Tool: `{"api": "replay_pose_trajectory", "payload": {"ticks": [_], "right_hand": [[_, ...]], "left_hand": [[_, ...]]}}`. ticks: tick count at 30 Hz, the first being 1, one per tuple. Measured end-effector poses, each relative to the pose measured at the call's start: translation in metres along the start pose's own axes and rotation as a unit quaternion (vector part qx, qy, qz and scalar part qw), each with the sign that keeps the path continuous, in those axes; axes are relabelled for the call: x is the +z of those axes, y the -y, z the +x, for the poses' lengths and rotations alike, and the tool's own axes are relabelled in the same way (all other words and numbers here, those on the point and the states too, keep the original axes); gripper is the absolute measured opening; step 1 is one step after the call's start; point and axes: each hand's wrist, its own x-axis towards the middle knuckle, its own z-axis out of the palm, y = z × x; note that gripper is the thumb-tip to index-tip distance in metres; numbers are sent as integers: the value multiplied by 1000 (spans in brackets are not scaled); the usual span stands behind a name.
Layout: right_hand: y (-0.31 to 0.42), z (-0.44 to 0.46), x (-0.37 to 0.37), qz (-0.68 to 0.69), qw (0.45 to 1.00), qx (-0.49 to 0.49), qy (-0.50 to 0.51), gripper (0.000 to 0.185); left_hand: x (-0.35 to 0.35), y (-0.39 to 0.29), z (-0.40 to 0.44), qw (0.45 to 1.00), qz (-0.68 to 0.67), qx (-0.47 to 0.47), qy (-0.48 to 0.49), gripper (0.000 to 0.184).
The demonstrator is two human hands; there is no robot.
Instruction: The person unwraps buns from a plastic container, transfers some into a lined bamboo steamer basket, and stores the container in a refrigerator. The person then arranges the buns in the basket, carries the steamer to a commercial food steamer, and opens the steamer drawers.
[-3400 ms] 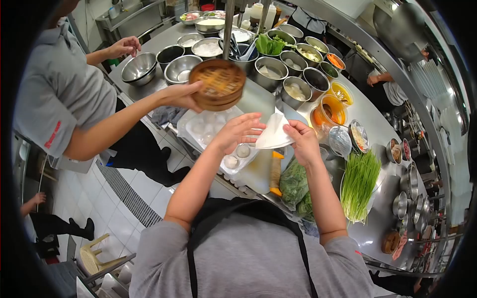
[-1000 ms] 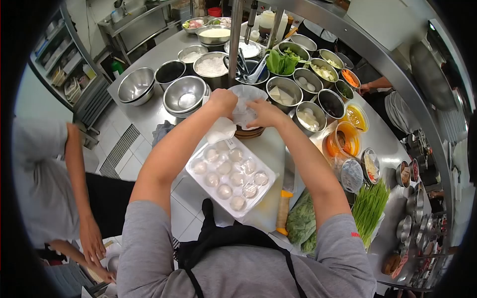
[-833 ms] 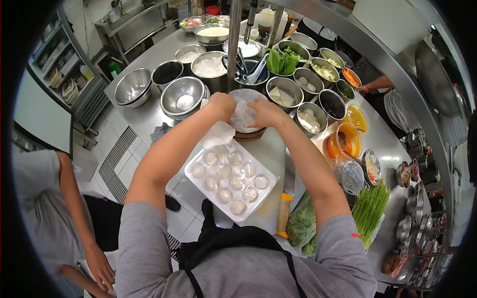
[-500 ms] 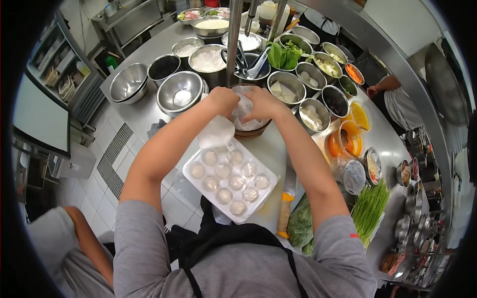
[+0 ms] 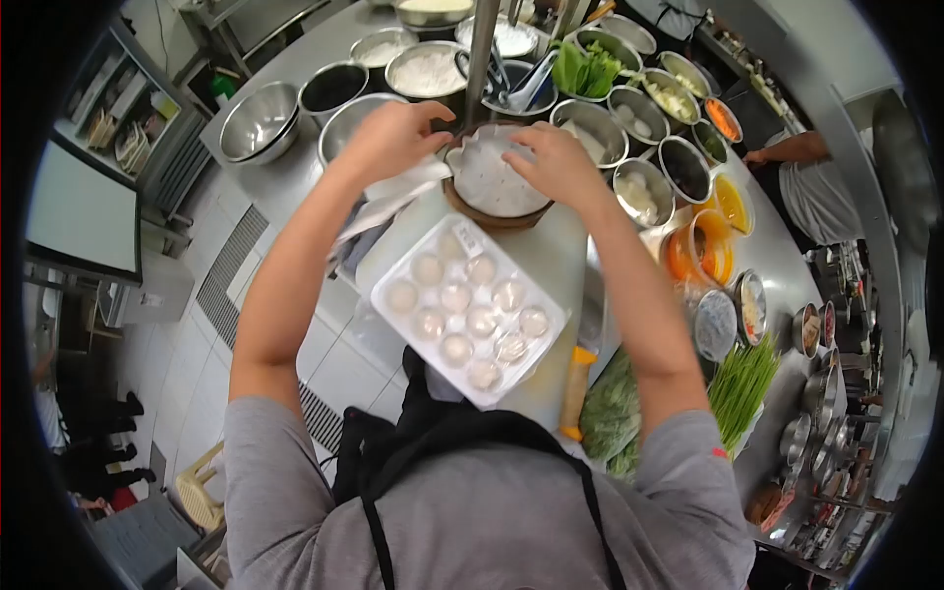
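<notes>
A round wooden steamer basket [image 5: 503, 223] stands in front of me at the table's middle, a white perforated paper liner [image 5: 497, 182] spread flat inside it. My left hand [image 5: 398, 143] hovers at the basket's left rim, fingers apart and curved, holding nothing. On the right, my right hand [image 5: 562, 165] has its fingers spread over the liner's edge; whether they touch the paper I cannot tell. White paper sheets [image 5: 398, 185] lie below my left wrist. Closer to my body is a white plastic tray [image 5: 388, 313] of round pale dough balls [image 5: 455, 297], each in its own hollow.
Steel bowls [image 5: 258, 123] stand at left. White powder [image 5: 428, 71], leafy greens [image 5: 585, 69] and other ingredients fill containers behind and right of the basket. A yellow-handled knife [image 5: 577, 393], bagged greens [image 5: 612, 413] and chives [image 5: 739, 388] lie at right. Another person's arm [image 5: 792, 149] shows far right.
My hands have moved apart, the left one up and leftward. The liner has gone from bunched between my hands to lying flat in the basket. A nearby person at lower left has left view.
</notes>
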Motion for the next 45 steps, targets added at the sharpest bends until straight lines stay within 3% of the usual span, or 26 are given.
{"api": "replay_pose_trajectory", "payload": {"ticks": [2, 4, 6, 8, 9, 11, 12, 13, 15, 17, 19, 21, 23, 26, 28, 29, 31, 32, 34, 35, 36, 37, 40, 42, 44, 45], "right_hand": [[20, -24, -15, 37, 999, 7, 12, 20], [30, -63, -23, 130, 974, 30, 182, 18], [32, -103, -26, 90, 948, 59, 299, 17], [44, -130, -36, 128, 902, 110, 398, 17], [54, -140, -35, 128, 904, 124, 388, 17], [80, -164, -29, 54, 920, 149, 359, 16], [94, -176, -19, -29, 919, 190, 345, 19], [102, -186, -7, -36, 917, 214, 334, 19], [124, -199, 18, -50, 946, 280, 154, 26], [145, -197, 26, -37, 918, 359, 165, 32], [158, -207, 48, -37, 922, 385, 24, 31], [169, -209, 59, -22, 911, 412, -26, 32], [177, -210, 66, -10, 897, 435, -74, 34], [189, -212, 74, 64, 886, 444, -118, 38], [196, -205, 78, 22, 868, 493, -61, 37], [201, -203, 81, 18, 865, 498, -67, 37], [210, -198, 88, -167, 879, 440, -69, 39], [209, -193, 88, -169, 879, 440, -72, 39], [204, -182, 86, -188, 842, 458, -214, 34], [197, -181, 85, -187, 845, 453, -215, 34], [187, -184, 83, 145, 774, 476, -391, 31], [178, -180, 81, 456, 591, 429, -509, 28], [148, -150, 65, 469, 579, 479, -463, 24], [120, -104, 49, 296, 712, 476, -423, 24], [76, -65, 47, -52, 897, 317, -302, 30], [64, -43, 45, -53, 910, 343, -226, 31]], "left_hand": [[-21, -2, -37, 999, -21, -11, 40, 32], [-13, 5, -72, 996, -40, -6, 85, 31], [0, 0, -101, 990, -61, 8, 131, 30], [8, -10, -106, 994, -4, 3, 108, 34], [10, -5, -102, 993, -4, 20, 115, 34], [20, 12, -98, 989, 70, -64, 111, 40], [24, 26, -89, 973, 100, -81, 194, 46], [31, 38, -83, 974, 97, -54, 199, 46], [54, 63, -84, 938, -82, -45, 333, 38], [86, 82, -94, 912, -175, -49, 368, 42], [90, 83, -97, 887, -228, -73, 395, 46], [89, 76, -102, 856, -282, -102, 421, 51], [87, 68, -107, 743, -499, -171, 411, 50], [104, 77, -106, 702, -523, -208, 436, 49], [91, 70, -105, 642, -592, -187, 450, 50], [80, 68, -103, 641, -590, -181, 457, 50], [65, 71, -99, 611, -604, -155, 488, 53], [63, 79, -96, 632, -581, -144, 492, 56], [54, 89, -97, 625, -602, -146, 475, 54], [48, 95, -100, 614, -624, -151, 459, 52], [45, 104, -102, 617, -619, -164, 458, 51], [38, 108, -105, 621, -618, -162, 454, 51], [24, 120, -110, 668, -599, -199, 394, 49], [14, 132, -112, 651, -618, -196, 396, 50], [3, 141, -118, 640, -632, -217, 380, 52], [-2, 143, -120, 642, -633, -215, 376, 52]]}}
